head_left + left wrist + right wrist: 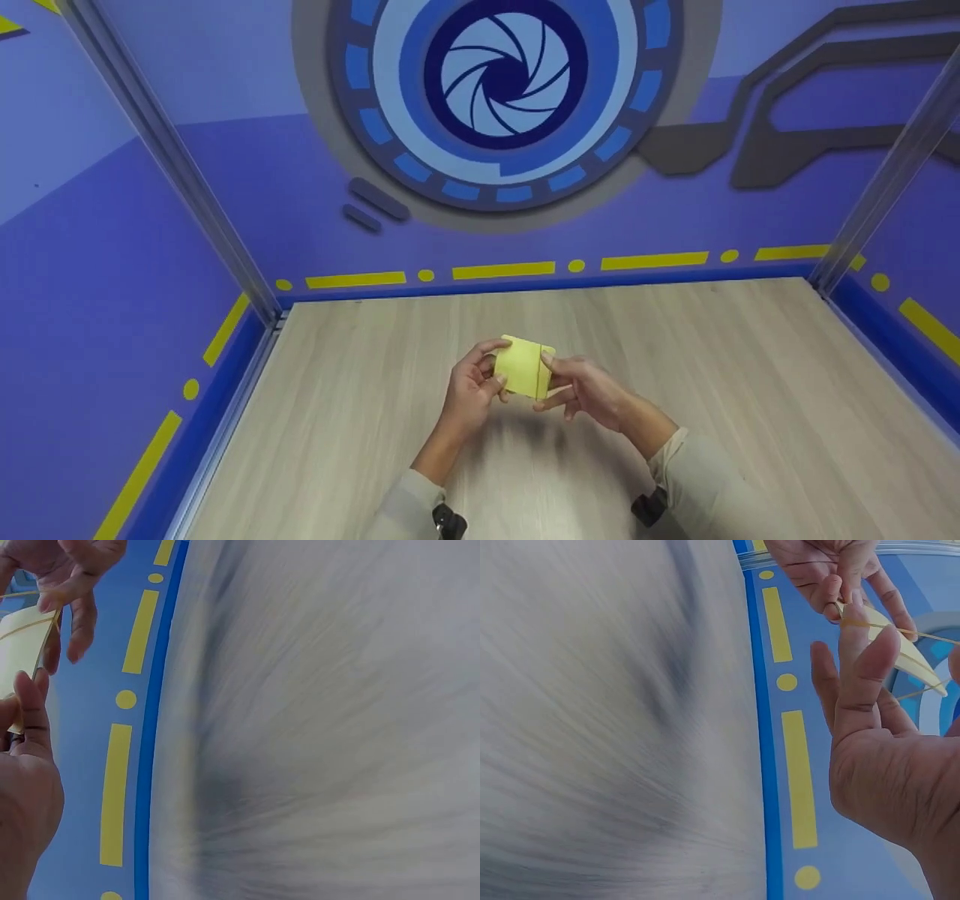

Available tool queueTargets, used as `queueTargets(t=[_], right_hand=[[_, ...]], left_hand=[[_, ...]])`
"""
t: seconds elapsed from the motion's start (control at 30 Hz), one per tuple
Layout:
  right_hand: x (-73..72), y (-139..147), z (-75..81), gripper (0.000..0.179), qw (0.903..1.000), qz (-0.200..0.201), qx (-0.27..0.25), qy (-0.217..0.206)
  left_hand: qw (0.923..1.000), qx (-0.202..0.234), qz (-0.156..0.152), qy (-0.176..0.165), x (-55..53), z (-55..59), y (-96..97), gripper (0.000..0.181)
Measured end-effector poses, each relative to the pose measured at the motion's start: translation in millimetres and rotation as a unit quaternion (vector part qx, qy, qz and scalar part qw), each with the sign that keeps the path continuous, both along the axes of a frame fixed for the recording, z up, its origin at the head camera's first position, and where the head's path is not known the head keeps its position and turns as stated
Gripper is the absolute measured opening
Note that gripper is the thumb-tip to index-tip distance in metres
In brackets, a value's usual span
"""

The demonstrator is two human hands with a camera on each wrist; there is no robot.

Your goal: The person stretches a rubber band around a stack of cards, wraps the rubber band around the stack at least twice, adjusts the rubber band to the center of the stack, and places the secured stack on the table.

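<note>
Above the table, my left hand (pixel 472 386) grips a small, square stack of yellow paper (pixel 519 367) by its left side, thumb in front. A thin rubber band (pixel 538 373) runs down the stack near its right edge. My right hand (pixel 596 391) is at that edge, thumb by the band and other fingers spread below and behind. In the right wrist view the stack (pixel 907 656) looks bowed, and the rubber band (pixel 922 635) stretches away from it across the right hand's fingers. The left wrist view shows the band (pixel 26 628) crossing the stack (pixel 21 652).
A light wood-grain table (pixel 360 420) lies under both hands. Blue-purple printed panels (pixel 240 187) with yellow dashes enclose its back and sides, with metal posts (pixel 172 157) at the corners. Dark wrist straps (pixel 448 521) sit at both sleeves.
</note>
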State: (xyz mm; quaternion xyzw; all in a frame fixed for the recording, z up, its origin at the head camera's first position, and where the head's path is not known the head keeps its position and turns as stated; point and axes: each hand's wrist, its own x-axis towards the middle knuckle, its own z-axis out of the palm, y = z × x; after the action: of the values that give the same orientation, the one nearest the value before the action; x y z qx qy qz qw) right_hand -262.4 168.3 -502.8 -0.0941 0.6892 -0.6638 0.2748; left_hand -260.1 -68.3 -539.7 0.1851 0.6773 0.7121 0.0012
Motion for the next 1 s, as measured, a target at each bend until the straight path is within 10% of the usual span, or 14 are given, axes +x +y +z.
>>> queueTargets(t=[0.6,1.0], right_hand=[[4.3,-2.0,1.2,0.06,0.9997,-0.017,0.018,0.003],[4.5,-16.0,-11.3,0.052,0.9898,-0.114,0.043,0.075]], left_hand=[[0.9975,-0.059,-0.027,0.028,2.5,2.6,2.9,0.053],[0.996,0.055,0.042,-0.056,2.0,-0.3,9.9,0.059]])
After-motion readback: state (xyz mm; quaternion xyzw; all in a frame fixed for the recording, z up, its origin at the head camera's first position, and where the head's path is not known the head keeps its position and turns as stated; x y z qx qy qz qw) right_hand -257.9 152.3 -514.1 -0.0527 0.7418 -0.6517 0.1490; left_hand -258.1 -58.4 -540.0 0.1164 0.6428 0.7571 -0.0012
